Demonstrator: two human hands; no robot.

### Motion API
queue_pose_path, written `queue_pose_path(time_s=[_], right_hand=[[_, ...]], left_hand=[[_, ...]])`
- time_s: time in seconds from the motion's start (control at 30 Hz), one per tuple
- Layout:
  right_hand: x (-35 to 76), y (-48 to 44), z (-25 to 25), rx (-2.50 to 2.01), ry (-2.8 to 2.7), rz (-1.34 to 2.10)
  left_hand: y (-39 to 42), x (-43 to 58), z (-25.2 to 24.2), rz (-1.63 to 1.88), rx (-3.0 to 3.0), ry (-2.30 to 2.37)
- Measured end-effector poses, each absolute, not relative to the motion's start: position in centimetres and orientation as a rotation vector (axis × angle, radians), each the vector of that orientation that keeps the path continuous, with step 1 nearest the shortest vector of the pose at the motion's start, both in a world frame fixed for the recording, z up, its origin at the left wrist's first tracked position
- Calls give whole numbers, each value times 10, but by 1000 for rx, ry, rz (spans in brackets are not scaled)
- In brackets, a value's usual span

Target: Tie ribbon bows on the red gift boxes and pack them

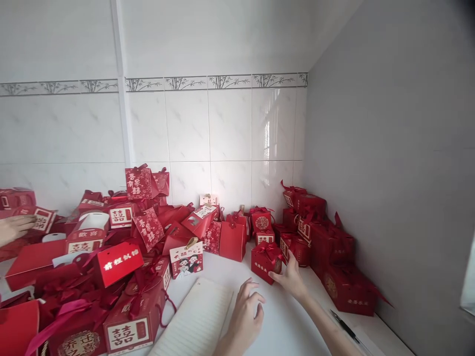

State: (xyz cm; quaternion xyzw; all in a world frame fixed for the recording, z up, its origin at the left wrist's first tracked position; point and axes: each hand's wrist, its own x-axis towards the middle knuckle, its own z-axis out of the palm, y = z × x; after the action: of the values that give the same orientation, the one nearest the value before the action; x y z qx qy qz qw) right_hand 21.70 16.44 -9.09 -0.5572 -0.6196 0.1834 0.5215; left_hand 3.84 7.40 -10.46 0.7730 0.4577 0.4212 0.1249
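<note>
My right hand (pixel 291 278) is closed around the right side of a small red gift box (pixel 261 267) with a ribbon bow on top and gold lettering on its front. The box stands upright on the white table (pixel 282 321), near stacked red boxes. My left hand (pixel 247 307) hovers above the table just left of my right arm. Its fingers are loosely bent and apart, with nothing in them. Beneath and left of it lies a lined notebook (pixel 196 316). A white-fronted box with a cartoon couple (pixel 188 260) stands beyond the notebook.
A large heap of red gift boxes (pixel 128 331) covers the left side. Another person's hand (pixel 17 228) touches a box at the far left. More ribboned boxes (pixel 349 289) are stacked along the grey wall (pixel 393 163) at right. A black pen (pixel 345 326) lies near my right forearm.
</note>
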Motion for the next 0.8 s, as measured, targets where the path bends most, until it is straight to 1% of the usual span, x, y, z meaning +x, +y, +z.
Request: queue_pose_path(time_s=[0.13, 0.23, 0.37, 0.43, 0.5, 0.63, 0.8], right_hand=[[197, 183, -88, -1312, -1473, 498], [189, 179, -85, -1288, -1483, 537], [177, 144, -82, -1224, -1535, 497], [170, 120, -82, -1203, -1560, 474], [162, 99, -84, -1196, -1591, 473], [154, 76, -91, -1164, -1683, 535], [167, 77, -91, -1093, -1772, 686]], left_hand=[[80, 35, -106, 1251, 2191, 1395], [84, 34, -108, 1245, 2055, 1458], [86, 38, -104, 1336, 1578, 1464], [87, 41, -100, 1371, 1330, 1396], [88, 42, -96, 1424, 1208, 1298], [91, 36, -91, 1555, 1185, 1148], [92, 18, -81, 1548, 1242, 1113]])
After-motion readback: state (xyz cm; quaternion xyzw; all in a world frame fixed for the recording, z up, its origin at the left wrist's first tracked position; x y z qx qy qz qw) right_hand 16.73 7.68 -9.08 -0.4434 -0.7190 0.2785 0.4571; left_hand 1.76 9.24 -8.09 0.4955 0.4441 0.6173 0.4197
